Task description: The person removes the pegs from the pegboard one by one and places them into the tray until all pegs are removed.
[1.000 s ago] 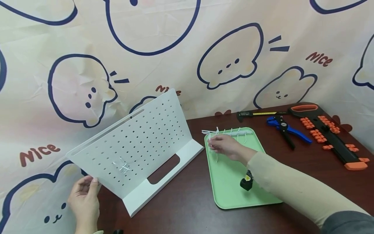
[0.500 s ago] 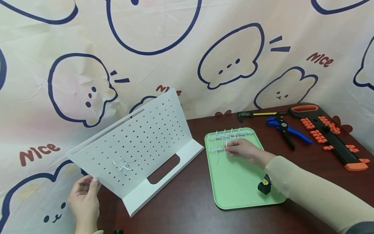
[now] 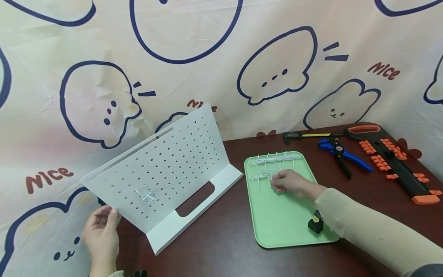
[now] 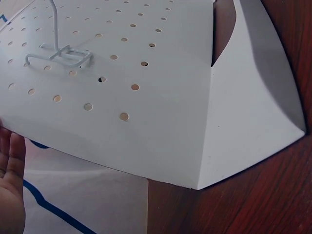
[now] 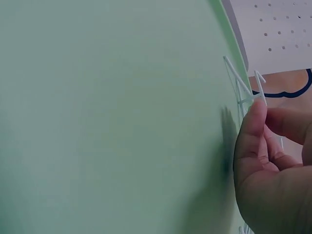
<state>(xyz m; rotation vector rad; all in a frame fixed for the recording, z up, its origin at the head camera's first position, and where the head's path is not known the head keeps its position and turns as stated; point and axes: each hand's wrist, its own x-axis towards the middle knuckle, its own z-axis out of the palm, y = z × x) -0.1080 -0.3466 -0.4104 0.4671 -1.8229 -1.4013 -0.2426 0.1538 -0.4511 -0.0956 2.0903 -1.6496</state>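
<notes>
A white pegboard [image 3: 166, 165] with a folded base lip stands tilted on the table. My left hand [image 3: 102, 234] grips its lower left edge, thumb on the front face. One white wire hook [image 3: 149, 197] sits in the board's holes, also seen as a hook [image 4: 61, 56] in the left wrist view. Over the green tray [image 3: 277, 227], my right hand [image 3: 290, 182] pinches a white wire hook [image 5: 260, 87] between thumb and fingertips. Several more wire hooks [image 3: 273, 158] lie along the tray's far end, and another hook [image 3: 257, 179] lies left of my fingers.
Blue-handled pliers [image 3: 342, 154], a caliper [image 3: 311, 135] and a black rack with orange clips [image 3: 394, 161] lie right of the tray on the dark table [image 3: 214, 254]. A printed cloth [image 3: 187, 34] hangs behind.
My right hand has moved right and slightly towards me over the tray, with the hook laid down in a row at the far end. My left hand keeps its grip on the pegboard.
</notes>
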